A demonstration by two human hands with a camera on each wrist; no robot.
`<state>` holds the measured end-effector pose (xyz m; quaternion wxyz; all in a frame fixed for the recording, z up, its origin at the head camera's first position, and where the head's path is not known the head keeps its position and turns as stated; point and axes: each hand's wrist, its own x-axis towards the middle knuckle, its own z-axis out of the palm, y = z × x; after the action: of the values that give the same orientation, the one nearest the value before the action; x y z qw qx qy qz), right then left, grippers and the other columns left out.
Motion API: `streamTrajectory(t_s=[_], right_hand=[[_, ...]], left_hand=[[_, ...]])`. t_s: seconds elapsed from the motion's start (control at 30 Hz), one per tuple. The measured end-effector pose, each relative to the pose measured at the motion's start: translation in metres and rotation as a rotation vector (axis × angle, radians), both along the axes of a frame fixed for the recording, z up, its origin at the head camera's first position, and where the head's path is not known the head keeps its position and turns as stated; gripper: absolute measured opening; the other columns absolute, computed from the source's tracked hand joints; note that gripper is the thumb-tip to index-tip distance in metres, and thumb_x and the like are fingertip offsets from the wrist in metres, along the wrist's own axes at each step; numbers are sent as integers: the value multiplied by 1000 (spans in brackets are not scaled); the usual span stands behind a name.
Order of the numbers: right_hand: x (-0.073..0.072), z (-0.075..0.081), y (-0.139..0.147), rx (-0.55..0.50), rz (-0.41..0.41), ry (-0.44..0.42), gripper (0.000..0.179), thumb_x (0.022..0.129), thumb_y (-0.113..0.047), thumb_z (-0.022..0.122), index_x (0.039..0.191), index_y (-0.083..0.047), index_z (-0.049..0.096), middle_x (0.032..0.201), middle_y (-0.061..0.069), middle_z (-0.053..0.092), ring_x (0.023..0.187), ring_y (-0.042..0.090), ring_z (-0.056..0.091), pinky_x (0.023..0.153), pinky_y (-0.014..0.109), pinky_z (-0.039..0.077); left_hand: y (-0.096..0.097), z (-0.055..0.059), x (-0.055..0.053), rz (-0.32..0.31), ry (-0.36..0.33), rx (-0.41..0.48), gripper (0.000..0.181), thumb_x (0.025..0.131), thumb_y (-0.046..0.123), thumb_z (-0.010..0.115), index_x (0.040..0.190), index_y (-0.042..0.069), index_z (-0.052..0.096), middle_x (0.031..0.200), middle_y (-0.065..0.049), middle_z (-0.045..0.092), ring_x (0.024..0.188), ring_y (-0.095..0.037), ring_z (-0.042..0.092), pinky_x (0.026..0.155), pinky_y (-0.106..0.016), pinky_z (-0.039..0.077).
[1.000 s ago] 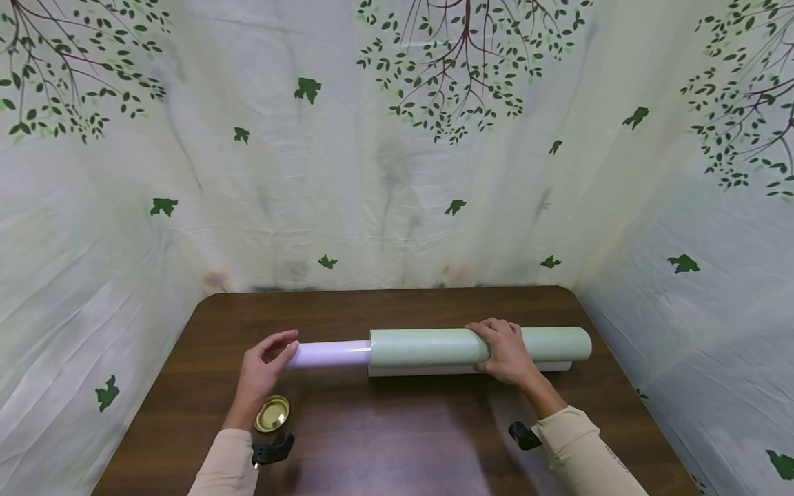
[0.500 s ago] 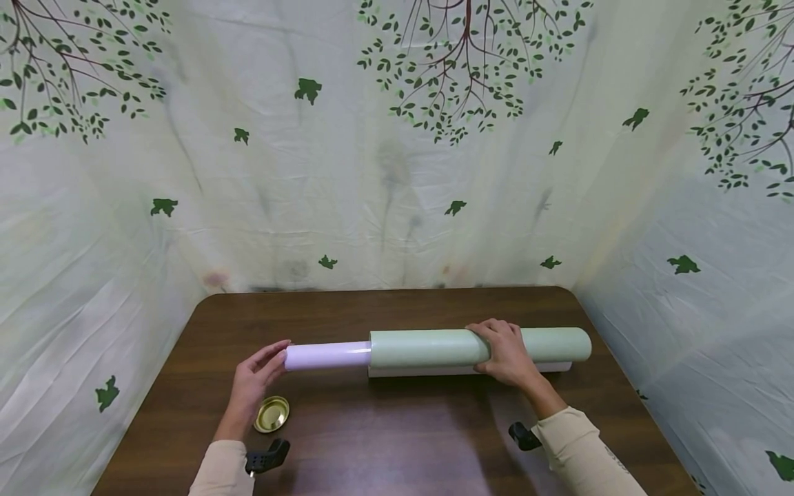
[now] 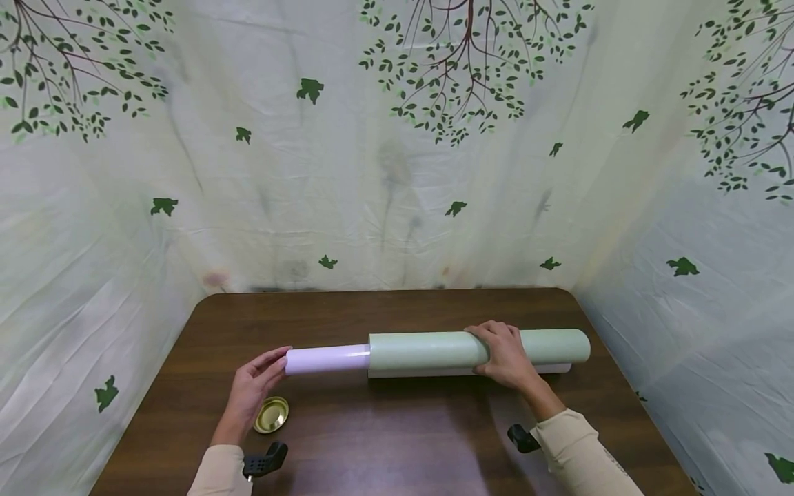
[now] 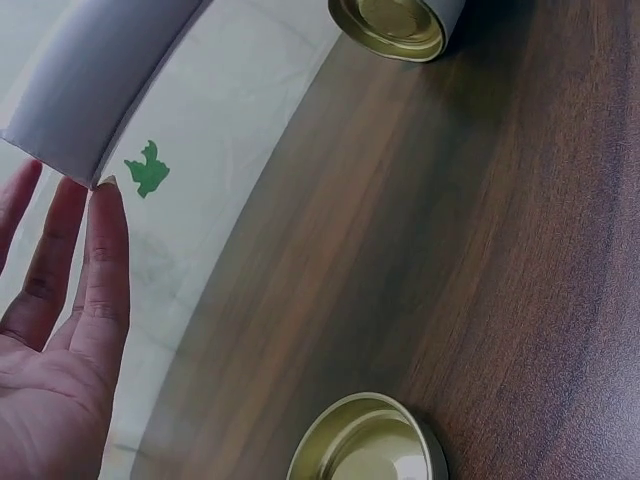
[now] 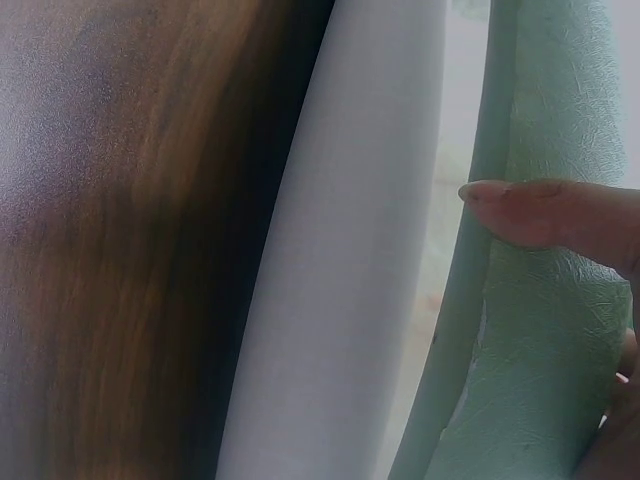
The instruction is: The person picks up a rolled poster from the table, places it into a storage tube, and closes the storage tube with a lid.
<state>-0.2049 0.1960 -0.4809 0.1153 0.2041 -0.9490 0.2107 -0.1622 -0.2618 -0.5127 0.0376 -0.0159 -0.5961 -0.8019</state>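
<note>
A pale green roll of sheet material (image 3: 428,350) lies sideways at mid-table, with a lavender roll (image 3: 329,359) sticking out of its left end. My left hand (image 3: 251,386) is at the lavender roll's free end; in the left wrist view its nearly straight fingertips (image 4: 105,215) touch the rim of that roll (image 4: 95,90). From above, my right hand (image 3: 505,355) grips the green roll. The right wrist view has the thumb pressing near the green sheet's long edge (image 5: 475,290). A white tube (image 3: 422,373) lies along the green roll's near side, mostly covered in the head view.
On the brown wooden table (image 3: 397,427), a round gold metal lid (image 3: 271,415) lies beside my left wrist. The white tube's gold metal end (image 4: 395,20) appears in the left wrist view. White cloth with leaf prints (image 3: 397,172) surrounds the table's far side and flanks.
My left hand has shifted slightly left and down, so the lavender roll's end now shows at the fingertips. My right hand keeps its place on the green roll.
</note>
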Motion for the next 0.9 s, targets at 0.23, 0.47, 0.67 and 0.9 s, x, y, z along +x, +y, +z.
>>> streamTrajectory(t_s=[0.23, 0.47, 0.67, 0.9], right_hand=[[-1, -1, 0, 7, 3, 0, 72, 54, -13, 93, 121, -11, 66, 110, 9, 61, 106, 33, 53, 95, 54, 31], [-1, 1, -1, 12, 10, 2, 73, 55, -13, 93, 122, -11, 65, 110, 9, 61, 106, 33, 53, 97, 54, 30], [-2, 4, -3, 21, 12, -2, 72, 55, -13, 93, 122, -11, 65, 110, 9, 60, 106, 33, 52, 97, 55, 30], [-3, 5, -3, 28, 11, -10, 72, 56, -13, 93, 122, -12, 65, 110, 9, 60, 107, 33, 52, 97, 55, 30]], left_hand=[[-1, -3, -1, -5, -2, -28, 22, 93, -2, 59, 108, 8, 72, 104, 8, 69, 95, -5, 64, 81, -21, 53], [1, -2, 0, 3, -24, -62, 20, 93, 0, 61, 109, 7, 71, 103, 8, 69, 95, -6, 64, 82, -23, 53], [3, 0, 0, -10, -12, -93, 20, 92, 0, 61, 110, 6, 70, 103, 9, 69, 94, -5, 64, 81, -22, 53], [8, 2, -1, -5, -43, -154, 28, 92, 3, 63, 118, -8, 62, 103, 9, 68, 93, -7, 64, 82, -22, 53]])
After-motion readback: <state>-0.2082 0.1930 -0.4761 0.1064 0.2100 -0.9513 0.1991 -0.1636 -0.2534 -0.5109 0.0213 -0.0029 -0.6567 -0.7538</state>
